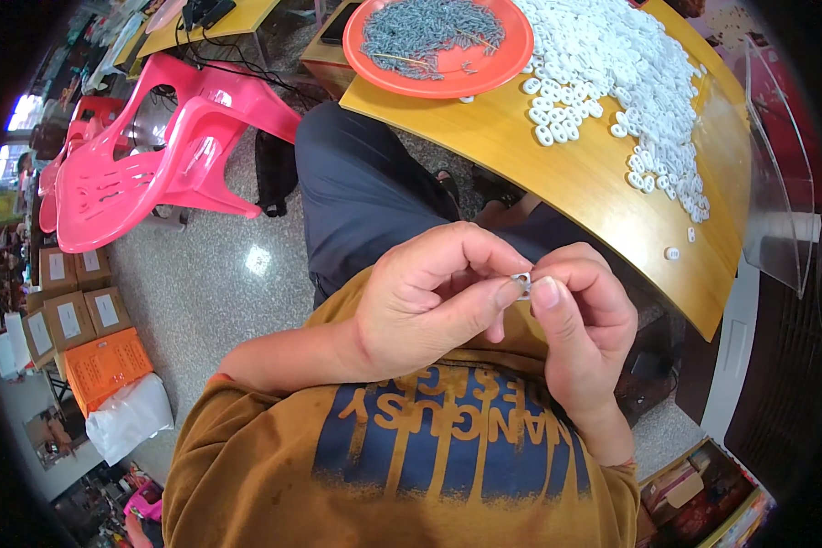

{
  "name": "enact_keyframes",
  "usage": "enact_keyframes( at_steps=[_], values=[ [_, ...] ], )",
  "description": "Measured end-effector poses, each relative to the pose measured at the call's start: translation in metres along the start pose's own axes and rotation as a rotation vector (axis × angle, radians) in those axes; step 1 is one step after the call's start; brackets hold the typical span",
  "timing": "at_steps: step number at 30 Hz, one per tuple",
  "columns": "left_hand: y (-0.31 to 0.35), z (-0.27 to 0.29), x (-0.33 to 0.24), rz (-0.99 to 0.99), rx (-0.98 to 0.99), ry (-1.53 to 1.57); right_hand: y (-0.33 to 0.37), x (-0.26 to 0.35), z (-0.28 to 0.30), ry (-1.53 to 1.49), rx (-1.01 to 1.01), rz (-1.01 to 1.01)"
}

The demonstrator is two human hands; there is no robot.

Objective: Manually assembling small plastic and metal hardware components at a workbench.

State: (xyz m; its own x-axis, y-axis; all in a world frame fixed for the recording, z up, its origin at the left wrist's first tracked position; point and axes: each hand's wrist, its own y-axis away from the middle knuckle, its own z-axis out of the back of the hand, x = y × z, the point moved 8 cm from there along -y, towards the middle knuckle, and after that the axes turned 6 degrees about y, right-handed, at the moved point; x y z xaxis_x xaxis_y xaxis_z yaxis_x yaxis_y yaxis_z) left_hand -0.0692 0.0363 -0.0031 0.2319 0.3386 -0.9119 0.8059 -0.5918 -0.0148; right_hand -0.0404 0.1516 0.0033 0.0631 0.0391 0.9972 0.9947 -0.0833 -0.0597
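In front of my chest, my left hand (429,297) and my right hand (583,315) come together fingertip to fingertip. Both are closed in a pinch on one small white plastic piece (521,281) with a hole in it. Fingers cover part of the piece, and whether a screw sits in it I cannot make out. Beyond my hands, many white oval pieces with holes (630,73) are heaped on the yellow wooden table (603,196). A red round tray (447,88) of small grey screws (429,32) stands at the table's far left.
Left of me stands a pink plastic chair (110,187). Cardboard boxes (68,315), an orange package (105,367) and a white bag (130,420) are stacked at the far left. A clear plastic panel (781,173) rises at the table's right edge. An open box (703,493) lies lower right.
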Motion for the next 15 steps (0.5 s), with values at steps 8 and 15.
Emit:
enact_keyframes(
  at_steps=[8,15],
  values=[
    [0.000,0.003,-0.001,-0.106,-0.005,-0.210,0.001,0.000,0.001,0.203,-0.032,0.045],
    [0.001,0.004,-0.012,-0.311,0.009,-0.461,0.000,0.003,-0.002,0.144,0.016,0.110]
  ],
)
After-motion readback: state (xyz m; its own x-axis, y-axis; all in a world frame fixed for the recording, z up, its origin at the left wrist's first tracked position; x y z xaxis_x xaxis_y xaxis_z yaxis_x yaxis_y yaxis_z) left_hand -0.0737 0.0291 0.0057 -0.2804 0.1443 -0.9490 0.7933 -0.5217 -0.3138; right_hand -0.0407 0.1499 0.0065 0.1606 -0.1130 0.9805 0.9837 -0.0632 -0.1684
